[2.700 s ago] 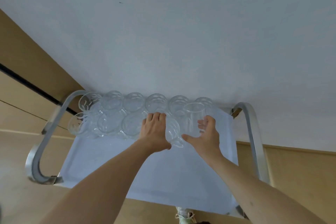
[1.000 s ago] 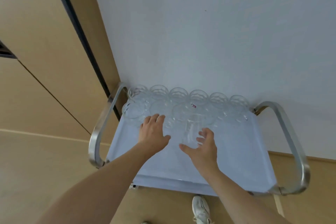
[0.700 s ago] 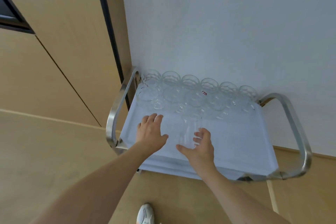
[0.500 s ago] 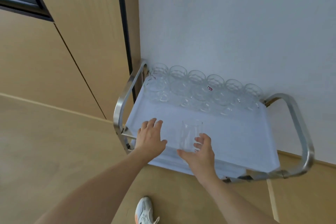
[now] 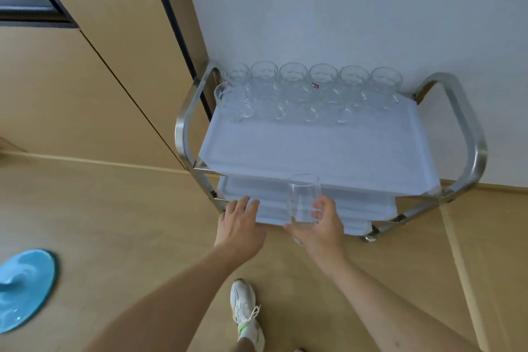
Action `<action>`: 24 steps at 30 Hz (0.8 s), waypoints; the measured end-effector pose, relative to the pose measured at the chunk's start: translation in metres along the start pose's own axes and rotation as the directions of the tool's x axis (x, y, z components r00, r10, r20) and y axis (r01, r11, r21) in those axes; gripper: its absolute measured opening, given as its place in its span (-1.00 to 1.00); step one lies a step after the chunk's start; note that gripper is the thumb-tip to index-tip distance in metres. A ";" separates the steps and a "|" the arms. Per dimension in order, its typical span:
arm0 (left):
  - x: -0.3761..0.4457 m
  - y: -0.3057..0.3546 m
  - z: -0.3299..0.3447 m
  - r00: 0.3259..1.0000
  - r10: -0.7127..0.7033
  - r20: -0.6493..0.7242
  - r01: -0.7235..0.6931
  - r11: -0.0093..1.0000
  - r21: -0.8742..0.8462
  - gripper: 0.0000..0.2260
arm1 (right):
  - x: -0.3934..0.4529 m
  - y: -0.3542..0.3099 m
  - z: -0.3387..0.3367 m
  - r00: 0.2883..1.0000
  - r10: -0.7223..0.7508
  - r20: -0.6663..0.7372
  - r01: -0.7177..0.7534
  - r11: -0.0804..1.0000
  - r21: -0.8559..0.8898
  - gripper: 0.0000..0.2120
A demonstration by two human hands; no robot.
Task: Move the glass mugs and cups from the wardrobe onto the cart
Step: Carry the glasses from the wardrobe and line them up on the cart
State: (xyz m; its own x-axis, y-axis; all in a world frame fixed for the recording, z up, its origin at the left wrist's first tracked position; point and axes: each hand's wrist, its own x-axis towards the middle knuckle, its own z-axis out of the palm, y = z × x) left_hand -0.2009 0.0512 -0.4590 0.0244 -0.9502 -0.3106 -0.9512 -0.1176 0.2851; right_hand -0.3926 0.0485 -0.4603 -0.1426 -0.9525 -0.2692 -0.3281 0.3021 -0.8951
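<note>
Tan floor (image 5: pixel 114 208) runs under a white-shelved cart (image 5: pixel 314 148) against a pale wall. Nearest, the right hand (image 5: pixel 317 226) grips an upright empty glass (image 5: pixel 303 198), fingers (image 5: pixel 321 206) wrapped around its lower half, before the cart's near edge. The left hand (image 5: pixel 238 224) reaches forward, fingers straight and slightly apart. Empty glass mugs (image 5: pixel 308 94) line the far edge.

Cart frame: brushed silver metal tubing (image 5: pixel 184 134), satin sheen.
Cart shelves: pale blue-white plastic trays (image 5: pixel 314 148), smooth, matt.
Drinkware: clear patterned glass mugs (image 5: pixel 294 91), glossy; plain clear tumbler (image 5: pixel 303 197), smooth.
Floor: light wood-look boards (image 5: pixel 114 208), matt.
</note>
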 end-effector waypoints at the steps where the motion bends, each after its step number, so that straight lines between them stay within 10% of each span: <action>1: -0.001 0.000 0.005 1.000 -0.001 0.004 0.001 1.000 0.004 -0.37 | -0.001 0.006 -0.001 1.000 0.008 0.002 -0.008 1.000 0.004 -0.18; 24: 0.187 -0.080 0.178 0.989 0.055 -0.135 -0.052 0.998 0.028 -0.37 | 0.165 0.194 0.111 0.992 -0.114 -0.052 0.116 0.993 0.022 -0.05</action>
State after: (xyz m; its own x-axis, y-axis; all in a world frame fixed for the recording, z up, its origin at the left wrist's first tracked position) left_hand -0.1752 -0.0658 -0.7013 0.0130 -0.9855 -0.1694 -0.9596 -0.0599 0.2751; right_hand -0.3765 -0.0548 -0.7177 -0.1525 -0.9774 -0.1462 -0.3220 0.1890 -0.9277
